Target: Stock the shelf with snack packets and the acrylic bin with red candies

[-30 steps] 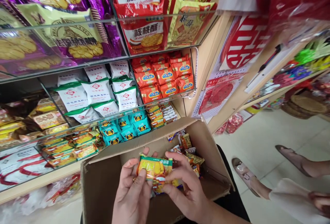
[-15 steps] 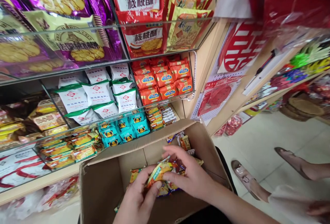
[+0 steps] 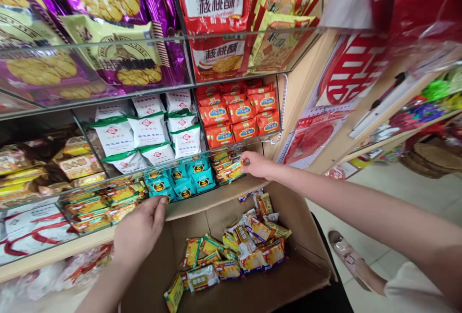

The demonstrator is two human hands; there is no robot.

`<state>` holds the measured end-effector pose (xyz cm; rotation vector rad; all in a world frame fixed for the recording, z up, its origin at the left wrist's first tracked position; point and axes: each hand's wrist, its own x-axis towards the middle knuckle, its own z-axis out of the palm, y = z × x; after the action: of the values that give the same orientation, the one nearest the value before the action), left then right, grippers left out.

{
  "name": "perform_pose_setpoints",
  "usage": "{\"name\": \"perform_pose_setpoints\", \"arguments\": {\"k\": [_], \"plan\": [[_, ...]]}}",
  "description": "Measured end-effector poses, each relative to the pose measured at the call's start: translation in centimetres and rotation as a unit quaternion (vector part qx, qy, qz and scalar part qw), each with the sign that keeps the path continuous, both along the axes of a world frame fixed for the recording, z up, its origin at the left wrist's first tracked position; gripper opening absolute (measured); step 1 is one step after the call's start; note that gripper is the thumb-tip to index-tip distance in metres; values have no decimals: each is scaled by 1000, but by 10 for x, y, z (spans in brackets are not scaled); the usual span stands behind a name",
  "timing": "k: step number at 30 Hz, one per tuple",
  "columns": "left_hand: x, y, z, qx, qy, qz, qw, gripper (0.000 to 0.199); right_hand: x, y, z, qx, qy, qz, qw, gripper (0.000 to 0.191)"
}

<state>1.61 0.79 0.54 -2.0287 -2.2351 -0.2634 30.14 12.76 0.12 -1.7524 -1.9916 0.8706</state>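
My right hand [image 3: 255,165] pinches a small yellow snack packet [image 3: 232,172] at the front of the low shelf compartment, beside similar yellow packets [image 3: 221,157]. My left hand [image 3: 139,229] is closed, fingers curled, over the back left rim of the cardboard box [image 3: 202,207], just below the teal packets [image 3: 186,187]. What those fingers grip, if anything, is hidden. Inside the box lies a loose heap of yellow, orange and white wrapped snacks [image 3: 249,238], with one yellow-green packet [image 3: 174,294] nearer its left side.
Above are white-and-green packets [image 3: 147,132], red packets [image 3: 240,111] and large shortbread bags [image 3: 220,5] behind clear shelf fronts. Red decorations [image 3: 355,70] hang on the right panel. A person's sandalled foot [image 3: 348,255] is on the tiled floor right of the box.
Both hands have come apart above the box. My right hand has carried the yellow packet up to the shelf; my left hand has moved left to the box rim. The heap is now uncovered.
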Motion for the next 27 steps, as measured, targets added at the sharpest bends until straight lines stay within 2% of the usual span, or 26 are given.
{"name": "perform_pose_setpoints", "arguments": {"k": [2,5,10,17,27], "plan": [[3,-1,-7,28,57,12,998,33,-13,21,-13,-14,-8,-27,1000,25],[4,-4,-16,97,99,-22,990,31,-30,46,-29,-29,-20,-51,998,22],[-2,-3,-24,160,123,-49,978,30,-42,67,-45,-48,-47,-63,996,26],[-3,0,-28,179,122,-63,974,29,-48,76,-51,-6,-92,-11,996,26],[-6,-1,-27,172,128,-68,974,27,-50,74,-50,47,-124,53,990,36]]}}
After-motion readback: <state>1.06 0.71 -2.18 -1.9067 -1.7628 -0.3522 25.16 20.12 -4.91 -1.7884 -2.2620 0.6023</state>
